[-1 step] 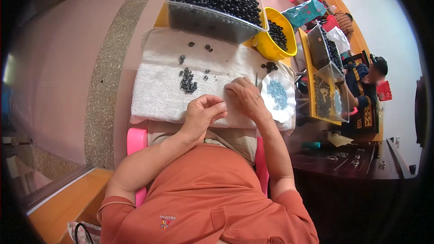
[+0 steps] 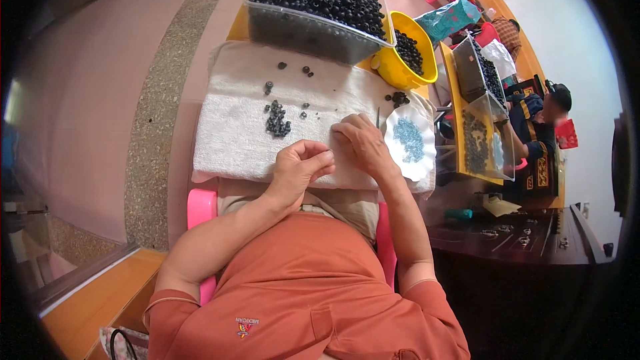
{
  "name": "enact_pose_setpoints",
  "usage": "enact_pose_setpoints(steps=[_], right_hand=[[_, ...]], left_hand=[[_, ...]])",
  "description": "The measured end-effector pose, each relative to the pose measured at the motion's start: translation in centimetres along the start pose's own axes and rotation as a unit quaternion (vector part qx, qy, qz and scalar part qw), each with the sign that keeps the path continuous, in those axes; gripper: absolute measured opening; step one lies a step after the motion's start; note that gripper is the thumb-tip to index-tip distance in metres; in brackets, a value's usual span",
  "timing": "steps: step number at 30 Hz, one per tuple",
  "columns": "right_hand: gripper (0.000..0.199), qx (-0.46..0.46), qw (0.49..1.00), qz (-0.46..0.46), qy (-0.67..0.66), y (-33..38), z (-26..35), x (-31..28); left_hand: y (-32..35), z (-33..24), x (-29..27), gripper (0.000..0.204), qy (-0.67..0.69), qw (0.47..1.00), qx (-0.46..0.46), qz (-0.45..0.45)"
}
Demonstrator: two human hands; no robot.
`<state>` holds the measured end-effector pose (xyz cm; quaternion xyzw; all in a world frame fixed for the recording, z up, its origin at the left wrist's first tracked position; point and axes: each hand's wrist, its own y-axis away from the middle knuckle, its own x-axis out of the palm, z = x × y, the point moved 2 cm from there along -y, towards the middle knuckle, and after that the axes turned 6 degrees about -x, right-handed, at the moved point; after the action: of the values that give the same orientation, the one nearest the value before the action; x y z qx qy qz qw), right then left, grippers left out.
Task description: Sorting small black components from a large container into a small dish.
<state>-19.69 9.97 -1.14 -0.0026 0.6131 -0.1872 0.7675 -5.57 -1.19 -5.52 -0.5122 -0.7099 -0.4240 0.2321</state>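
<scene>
Over the white towel [image 2: 233, 127], my left hand [image 2: 300, 165] is closed in a pinch. Whatever sits between thumb and fingertips is too small to make out. My right hand [image 2: 365, 145] rests just beside it, fingers bent together and tips down near the cloth. Its grip is hidden under the fingers. A cluster of small black ring-shaped pieces [image 2: 278, 120] lies on the towel beyond my left hand, with a few strays scattered farther off. Right of my right hand stands a white wavy-edged plate [image 2: 419, 172] holding tiny light-blue pieces [image 2: 408, 139].
A clear bin [image 2: 300, 37] full of black ring-shaped pieces stands at the far edge, a yellow tub [image 2: 390, 63] of them to its right. Dark pieces [image 2: 399, 99] sit by the plate. More bins [image 2: 493, 160] and a seated person [image 2: 540, 120] are at right.
</scene>
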Motion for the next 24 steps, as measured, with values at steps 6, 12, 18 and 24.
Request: enact_pose_setpoints(steps=[6, 12, 18, 24], right_hand=[[0.019, -0.006, 1.0, 0.002, 0.021, -0.1, 0.1, 0.0], [0.018, 0.001, 0.999, 0.04, 0.004, -0.9, -0.3, -0.3], [0.016, 0.015, 1.0, 0.027, 0.004, -1.1, -0.1, -0.2], [0.018, -0.005, 0.997, -0.041, -0.058, 0.0, -1.2, 0.4]], left_hand=[[-0.1, 0.1, 0.0, 0.011, 0.004, 1.0, -0.001, -0.003], [0.0, 0.0, 0.0, 0.01, 0.001, 1.0, 0.001, -0.003], [-0.1, 0.0, 0.0, 0.01, -0.001, 1.0, -0.004, -0.002], [-0.1, 0.0, 0.1, 0.01, -0.003, 1.0, -0.005, -0.005]])
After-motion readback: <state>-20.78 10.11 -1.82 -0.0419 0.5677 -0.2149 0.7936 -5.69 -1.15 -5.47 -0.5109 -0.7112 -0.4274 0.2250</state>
